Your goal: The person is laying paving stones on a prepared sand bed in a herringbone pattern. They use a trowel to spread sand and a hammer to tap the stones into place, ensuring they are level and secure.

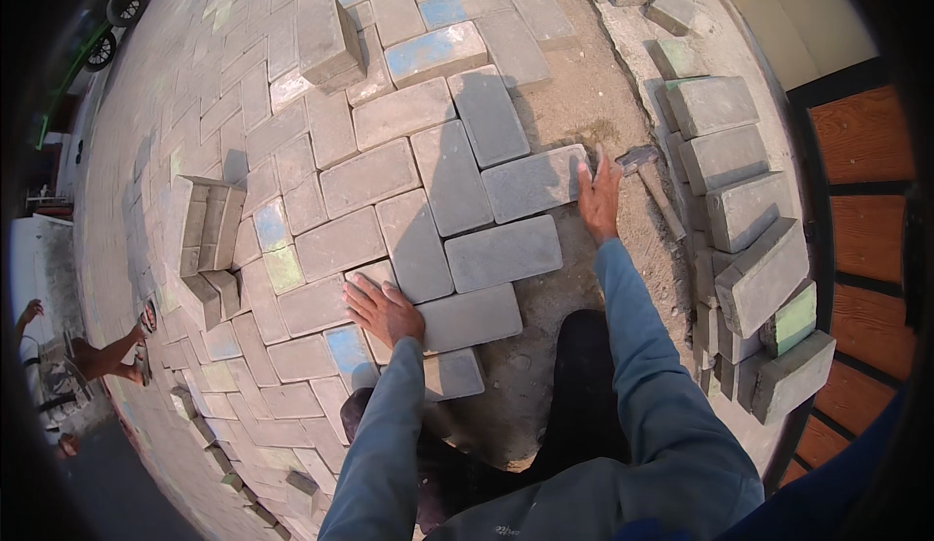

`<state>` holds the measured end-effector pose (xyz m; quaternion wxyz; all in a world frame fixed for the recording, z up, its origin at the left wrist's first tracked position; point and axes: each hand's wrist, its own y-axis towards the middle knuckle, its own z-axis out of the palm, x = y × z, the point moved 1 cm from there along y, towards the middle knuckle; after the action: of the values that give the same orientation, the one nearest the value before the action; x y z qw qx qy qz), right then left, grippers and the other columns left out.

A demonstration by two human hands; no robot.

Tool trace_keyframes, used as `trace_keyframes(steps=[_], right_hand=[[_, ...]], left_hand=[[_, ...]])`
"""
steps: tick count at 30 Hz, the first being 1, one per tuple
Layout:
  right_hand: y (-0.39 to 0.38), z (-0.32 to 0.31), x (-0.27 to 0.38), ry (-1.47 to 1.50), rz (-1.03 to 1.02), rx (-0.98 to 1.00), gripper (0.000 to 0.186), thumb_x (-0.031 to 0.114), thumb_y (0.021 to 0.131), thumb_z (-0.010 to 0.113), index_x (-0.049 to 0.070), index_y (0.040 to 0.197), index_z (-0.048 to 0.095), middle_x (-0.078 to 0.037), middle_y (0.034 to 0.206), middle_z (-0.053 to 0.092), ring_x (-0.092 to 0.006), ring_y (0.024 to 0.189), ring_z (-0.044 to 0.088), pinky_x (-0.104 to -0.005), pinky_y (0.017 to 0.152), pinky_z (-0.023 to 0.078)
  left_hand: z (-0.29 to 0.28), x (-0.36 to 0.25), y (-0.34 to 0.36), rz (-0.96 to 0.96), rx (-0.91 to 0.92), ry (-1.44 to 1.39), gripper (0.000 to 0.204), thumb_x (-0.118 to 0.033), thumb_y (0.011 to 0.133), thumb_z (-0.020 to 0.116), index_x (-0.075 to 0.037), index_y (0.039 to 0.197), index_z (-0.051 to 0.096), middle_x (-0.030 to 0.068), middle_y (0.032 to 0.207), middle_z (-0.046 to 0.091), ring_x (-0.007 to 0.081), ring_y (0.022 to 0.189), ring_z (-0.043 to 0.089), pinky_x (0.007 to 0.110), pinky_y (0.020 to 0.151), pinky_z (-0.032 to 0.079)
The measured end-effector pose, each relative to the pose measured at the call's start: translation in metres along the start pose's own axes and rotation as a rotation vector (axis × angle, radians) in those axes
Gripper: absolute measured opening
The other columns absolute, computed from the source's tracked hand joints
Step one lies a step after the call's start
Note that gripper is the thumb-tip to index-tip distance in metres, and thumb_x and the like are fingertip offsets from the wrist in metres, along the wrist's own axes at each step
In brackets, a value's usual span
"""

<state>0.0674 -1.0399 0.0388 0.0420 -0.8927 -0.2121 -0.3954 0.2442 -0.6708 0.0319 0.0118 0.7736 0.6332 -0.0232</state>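
My left hand (386, 309) lies flat with fingers spread on a small grey paving brick (376, 274) and its neighbours. Stretched upward, the fingers of my right hand (600, 198) rest against the right end of a grey paving brick (533, 183) at the edge of the laid paving; the hand does not grip it. Below that one lies another grey paving brick (504, 254), and a further brick (472, 317) sits just right of my left hand. A hammer (662, 200) with a wooden handle lies on bare sand right of my right hand.
Stacked pavers (725, 157) line the right side by a wooden-panelled gate (866, 239). Loose bricks stand on the paving at a stack (209, 225) on the left and a block (327, 35) at the top. Sand (574, 84) borders the paving. Another person's leg (112, 354) shows far left.
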Motion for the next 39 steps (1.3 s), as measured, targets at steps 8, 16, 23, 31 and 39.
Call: trace_keyframes(steps=[8,16,23,31,39], right_hand=[[-0.102,0.038,0.006,0.137,0.226,-0.157,0.066,0.04,0.111,0.044,-0.002,0.16,0.028,-0.039,0.158,0.026,-0.0498,0.148,0.031,-0.0531,0.122,0.025],[-0.135,-0.069,0.009,0.08,-0.028,0.238,0.06,0.029,0.107,0.051,0.003,0.158,0.035,-0.039,0.151,0.039,-0.0534,0.142,0.038,-0.0508,0.12,0.032],[-0.274,-0.177,-0.116,-0.23,0.303,0.292,0.056,0.017,0.101,0.057,0.004,0.153,0.042,-0.036,0.149,0.04,-0.0542,0.129,0.052,-0.0521,0.108,0.046],[-0.445,-0.18,-0.225,-0.106,0.497,0.372,0.058,0.032,0.101,0.052,-0.002,0.147,0.044,-0.033,0.156,0.041,-0.0461,0.143,0.043,-0.0521,0.114,0.039],[-0.495,-0.209,-0.238,-0.159,0.654,0.396,0.055,0.034,0.103,0.052,0.001,0.146,0.046,-0.027,0.14,0.058,-0.0453,0.131,0.055,-0.0519,0.106,0.046]], left_hand=[[-0.004,-0.009,-0.014,0.043,0.031,-0.011,0.065,-0.034,0.11,0.036,-0.005,0.166,0.018,0.0231,0.172,0.014,0.0399,0.16,0.011,0.053,0.129,0.009],[-0.006,0.046,0.012,0.147,0.314,-0.194,0.073,-0.044,0.106,0.047,-0.001,0.162,0.028,0.0249,0.17,0.021,0.0396,0.158,0.017,0.05,0.127,0.019],[-0.073,0.148,-0.027,0.098,0.293,-0.773,0.062,-0.036,0.106,0.051,0.008,0.15,0.048,0.0323,0.149,0.052,0.0404,0.142,0.05,0.042,0.118,0.039],[-0.069,0.328,-0.086,-0.037,0.043,-0.644,0.049,-0.023,0.103,0.053,0.01,0.138,0.058,0.0315,0.135,0.064,0.0417,0.129,0.062,0.043,0.112,0.046],[0.012,0.327,-0.029,0.1,0.058,-0.678,0.059,-0.034,0.104,0.055,0.001,0.151,0.049,0.0245,0.155,0.049,0.0394,0.144,0.047,0.044,0.12,0.036]])
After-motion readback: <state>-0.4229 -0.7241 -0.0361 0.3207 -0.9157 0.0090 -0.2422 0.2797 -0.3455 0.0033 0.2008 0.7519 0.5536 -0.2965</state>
